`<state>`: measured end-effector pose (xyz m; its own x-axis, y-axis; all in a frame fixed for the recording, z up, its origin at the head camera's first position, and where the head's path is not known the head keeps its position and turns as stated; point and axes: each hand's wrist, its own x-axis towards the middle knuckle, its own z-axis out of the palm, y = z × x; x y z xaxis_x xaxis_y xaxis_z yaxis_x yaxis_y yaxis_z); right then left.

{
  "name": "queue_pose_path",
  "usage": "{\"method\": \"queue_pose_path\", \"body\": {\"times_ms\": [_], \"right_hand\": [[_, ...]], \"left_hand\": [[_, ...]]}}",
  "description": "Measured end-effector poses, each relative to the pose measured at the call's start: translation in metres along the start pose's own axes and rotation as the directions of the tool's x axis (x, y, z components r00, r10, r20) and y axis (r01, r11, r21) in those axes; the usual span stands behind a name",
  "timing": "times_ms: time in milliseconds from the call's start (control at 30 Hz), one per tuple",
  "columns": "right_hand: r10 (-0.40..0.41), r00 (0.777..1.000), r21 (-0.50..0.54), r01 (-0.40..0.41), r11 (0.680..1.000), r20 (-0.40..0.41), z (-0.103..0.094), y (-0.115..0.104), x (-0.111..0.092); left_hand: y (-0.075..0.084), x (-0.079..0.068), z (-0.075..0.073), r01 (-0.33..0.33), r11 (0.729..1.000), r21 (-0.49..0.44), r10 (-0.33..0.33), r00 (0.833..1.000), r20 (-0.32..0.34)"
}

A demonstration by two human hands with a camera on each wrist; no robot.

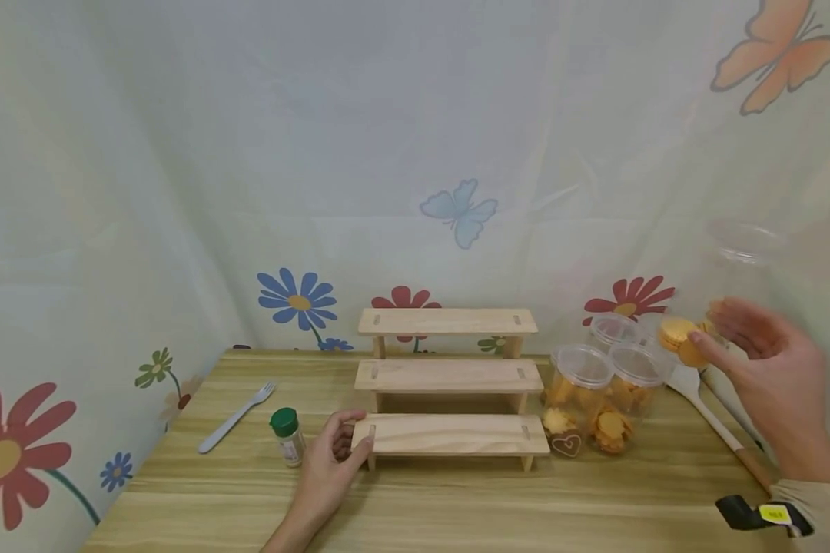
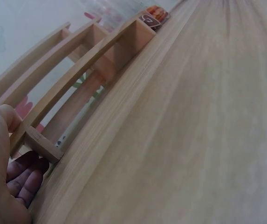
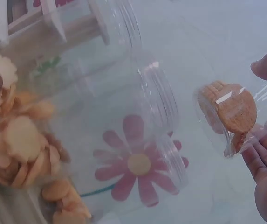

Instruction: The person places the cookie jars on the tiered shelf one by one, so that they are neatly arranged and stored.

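Observation:
A light wooden three-step display stand [image 1: 449, 434] is in the middle of the table in the head view. At its left end my left hand [image 1: 330, 458] grips the lowest step, thumb on top and fingers curled around the side by the leg [image 2: 44, 143]. My right hand [image 1: 778, 369] holds a clear plastic jar [image 1: 745, 257] up at the right, tilted, with round cookies [image 3: 236, 109] in its lower end. Just left of it, three similar jars [image 1: 581, 367] of cookies stand grouped beside the stand, one bearing a brown heart-marked cookie [image 1: 566, 443].
Left of the stand are a green-capped shaker bottle [image 1: 287, 436] and a pale fork [image 1: 237, 417]. A white utensil with a wooden handle [image 1: 715, 422] lies at the right, below my right forearm. A flowered curtain [image 1: 360, 153] hangs behind the table.

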<state>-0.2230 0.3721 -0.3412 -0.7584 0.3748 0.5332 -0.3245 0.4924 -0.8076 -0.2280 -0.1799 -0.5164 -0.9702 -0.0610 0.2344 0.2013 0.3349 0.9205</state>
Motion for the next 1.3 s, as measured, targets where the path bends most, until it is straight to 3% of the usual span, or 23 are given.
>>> {"method": "queue_pose_path", "body": {"times_ms": [433,600,833,1300], "right_hand": [[-0.045,0.991,0.162,0.024,0.987,0.126,0.060,-0.038,0.018],[-0.095,0.979,0.317,0.033,0.948,0.183,0.088,-0.052,0.021],[-0.135,0.959,0.303,0.056,0.951,0.248,0.128,-0.070,0.013],[-0.182,0.908,0.412,0.012,0.911,0.376,0.215,-0.090,-0.004]], "left_hand": [[-0.003,-0.002,-0.001,0.004,1.000,-0.002,-0.004,1.000,-0.005],[-0.002,0.000,-0.001,0.003,1.000,-0.003,-0.003,1.000,-0.004],[-0.002,0.000,0.001,0.003,1.000,-0.013,-0.003,1.000,0.005],[-0.001,0.000,0.001,0.001,1.000,-0.003,-0.001,1.000,-0.002]]}}
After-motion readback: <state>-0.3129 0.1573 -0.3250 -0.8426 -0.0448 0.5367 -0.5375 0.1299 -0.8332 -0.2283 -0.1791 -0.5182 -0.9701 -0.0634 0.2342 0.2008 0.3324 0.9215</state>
